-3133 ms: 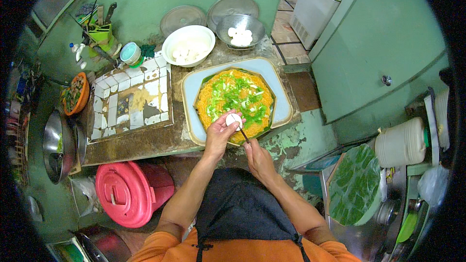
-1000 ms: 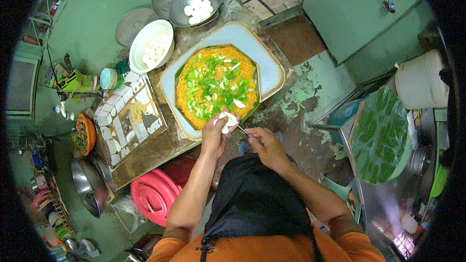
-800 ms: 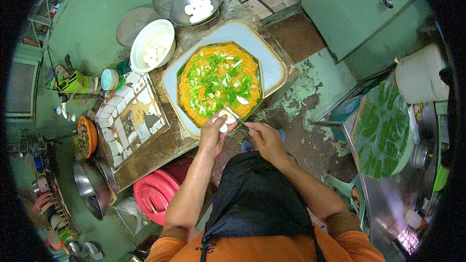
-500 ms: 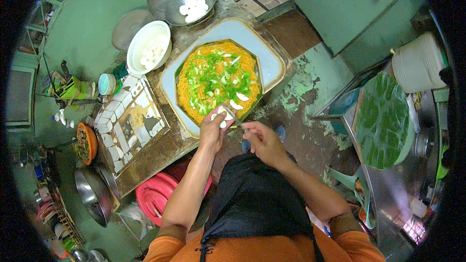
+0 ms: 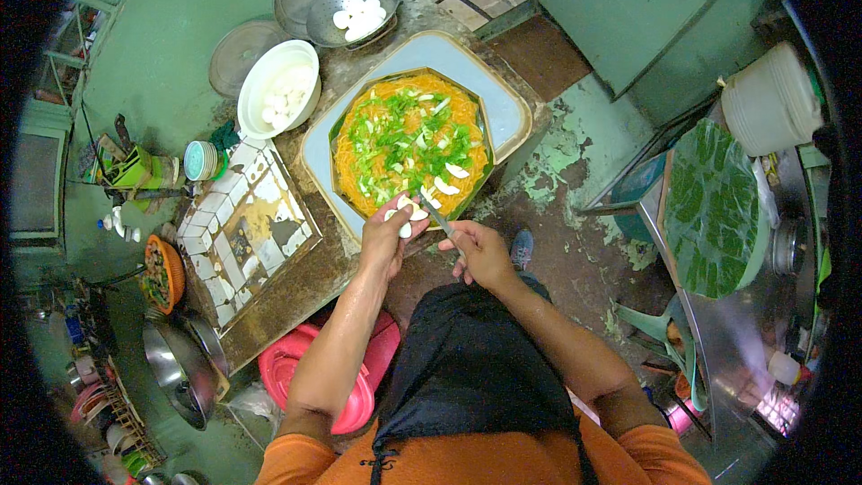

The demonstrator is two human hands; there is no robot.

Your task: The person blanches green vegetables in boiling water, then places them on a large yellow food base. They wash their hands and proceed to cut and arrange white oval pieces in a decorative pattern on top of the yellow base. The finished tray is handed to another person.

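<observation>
A tray of orange noodles [image 5: 359, 148] topped with green vegetables and a few white egg wedges sits on a pale blue tray [image 5: 505, 103] on the counter. My left hand [image 5: 388, 238] holds a peeled white egg [image 5: 406, 211] at the near edge of the noodles. My right hand [image 5: 480, 251] grips a small knife [image 5: 435, 211] whose blade meets the egg. A white bowl of peeled eggs [image 5: 278, 94] stands to the left, and a metal colander with more eggs [image 5: 355, 11] stands at the back.
A tiled patch [image 5: 242, 233] covers the counter's left part. Below it stand a red lidded bin [image 5: 346, 395] and metal pots [image 5: 175, 364]. A round tray lined with green leaf [image 5: 714, 207] and a white bucket [image 5: 772, 99] are to the right.
The view has shifted and tilted. More white egg wedges lie on the noodles than three seconds ago. Both hands stay at the noodles' near edge with egg and knife.
</observation>
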